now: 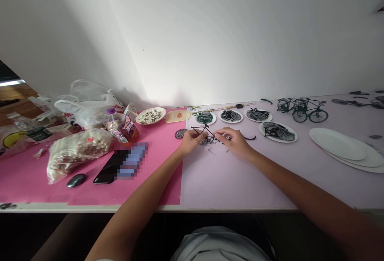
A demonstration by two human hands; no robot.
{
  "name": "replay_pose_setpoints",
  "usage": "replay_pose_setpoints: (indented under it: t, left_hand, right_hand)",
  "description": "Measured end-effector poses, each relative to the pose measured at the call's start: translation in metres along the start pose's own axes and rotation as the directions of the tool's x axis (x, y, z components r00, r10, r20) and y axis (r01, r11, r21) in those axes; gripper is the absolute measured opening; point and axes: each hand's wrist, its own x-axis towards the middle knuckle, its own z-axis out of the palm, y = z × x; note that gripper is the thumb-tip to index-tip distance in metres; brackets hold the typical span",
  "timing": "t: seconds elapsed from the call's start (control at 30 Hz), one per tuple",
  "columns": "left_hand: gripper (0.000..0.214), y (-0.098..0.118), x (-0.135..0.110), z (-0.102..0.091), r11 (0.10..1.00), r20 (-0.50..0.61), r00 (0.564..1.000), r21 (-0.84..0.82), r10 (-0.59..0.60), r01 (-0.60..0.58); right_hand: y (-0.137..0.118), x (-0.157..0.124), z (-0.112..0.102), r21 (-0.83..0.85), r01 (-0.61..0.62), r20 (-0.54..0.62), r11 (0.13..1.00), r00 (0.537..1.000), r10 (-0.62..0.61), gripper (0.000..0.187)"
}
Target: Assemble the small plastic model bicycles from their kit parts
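My left hand (192,141) pinches a small black model bicycle frame (200,129), tilted just above the table. Close by on the right, my right hand (235,141) has its thumb and fingers pressed together at the lower part of the frame; whatever is between them is too small to make out. A spoked wheel (180,133) shows beside my left hand. Under and around both hands lie small loose dark parts (211,151), partly hidden. A curved black piece (250,137) rests to the right of my right hand.
Behind the hands stand plates of green parts (205,117), black parts (230,115) and wheels (277,131). Assembled model bicycles (310,111) stand back right, near stacked white plates (339,145). Leftward are a drink bottle (121,127), phone (109,167), mouse (76,180) and plastic bags (90,107).
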Motion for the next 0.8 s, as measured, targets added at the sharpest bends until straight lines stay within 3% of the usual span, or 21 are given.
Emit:
replay_pose_setpoints:
  t: [0.13, 0.33, 0.63, 0.8]
  left_hand:
    - [0.049, 0.005, -0.006, 0.003, 0.992, 0.24, 0.969, -0.096, -0.06, 0.085]
    - [0.05, 0.008, -0.007, 0.006, 0.985, 0.299, 0.952, -0.138, -0.061, 0.107]
    - [0.042, -0.002, 0.003, 0.001, 0.983, 0.144, 0.984, -0.134, -0.108, 0.127]
    - [0.039, -0.015, 0.013, -0.013, 0.971, -0.045, 0.971, -0.054, -0.236, 0.233]
  right_hand:
    - [-0.007, -0.003, 0.001, 0.016, -0.001, 0.029, 1.0, 1.0, 0.001, 0.033]
    - [-0.009, -0.004, 0.001, 0.001, -0.006, 0.057, 1.0, 0.998, 0.006, 0.033]
    - [-0.001, -0.006, 0.003, -0.094, 0.015, 0.09, 0.995, 0.996, -0.006, 0.028]
    - [0.003, -0.004, -0.001, -0.148, 0.044, 0.133, 0.988, 0.991, -0.024, 0.024]
